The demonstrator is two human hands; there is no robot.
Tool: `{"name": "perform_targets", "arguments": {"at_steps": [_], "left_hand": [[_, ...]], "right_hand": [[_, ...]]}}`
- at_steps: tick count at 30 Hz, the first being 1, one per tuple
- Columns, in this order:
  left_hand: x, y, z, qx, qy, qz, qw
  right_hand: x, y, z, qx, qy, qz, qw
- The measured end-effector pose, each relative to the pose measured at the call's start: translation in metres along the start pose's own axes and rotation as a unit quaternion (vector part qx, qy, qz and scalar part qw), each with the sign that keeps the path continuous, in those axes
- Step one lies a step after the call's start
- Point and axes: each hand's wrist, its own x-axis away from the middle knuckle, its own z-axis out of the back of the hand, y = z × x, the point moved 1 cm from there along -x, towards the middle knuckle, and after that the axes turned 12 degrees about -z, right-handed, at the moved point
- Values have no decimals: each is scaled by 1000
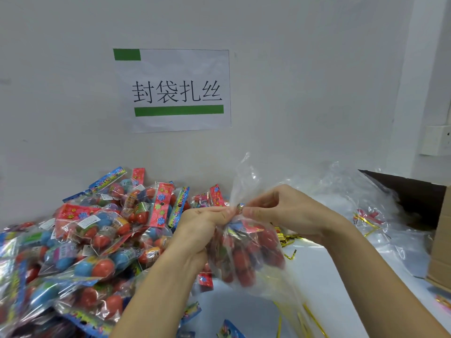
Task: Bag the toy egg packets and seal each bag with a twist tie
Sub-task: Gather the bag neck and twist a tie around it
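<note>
Even, bright, diffuse light; source not visible. Shadows soft and faint. White wall [292, 69] reads slightly grey-blue. Motion blur on clear bag [246, 254] just below fingertips [229, 212]; eggs inside smeared. Specular glare on packet pile [73, 240] left of fingers and loose plastic [366, 215] to right. Wide-angle bowing at frame edges; wall sign [175, 90] above fingers sharp, legible.

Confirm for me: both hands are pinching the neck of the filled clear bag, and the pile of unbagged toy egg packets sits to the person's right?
Not quite. The head view shows the left hand and right hand pinching the neck of the filled clear bag, but the pile of toy egg packets sits to the person's left, not right.
</note>
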Motion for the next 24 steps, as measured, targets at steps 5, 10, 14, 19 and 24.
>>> {"name": "perform_targets", "arguments": {"at_steps": [5,10,14,19,24], "left_hand": [[7,-1,-13,-116,58,-94,987],[9,0,-20,-183,35,-149,971],[8,3,-15,-188,-53,-114,974],[6,5,1,-42,-219,-4,975],[6,1,6,47,-297,42,953]], "right_hand": [[-2,-7,-12,24,65,37,997],[-4,-3,-10,-42,90,54,994],[-5,2,-7,-109,62,81,989],[-6,6,-6,-157,-10,110,981],[-5,5,-12,-215,-87,131,964]]}}
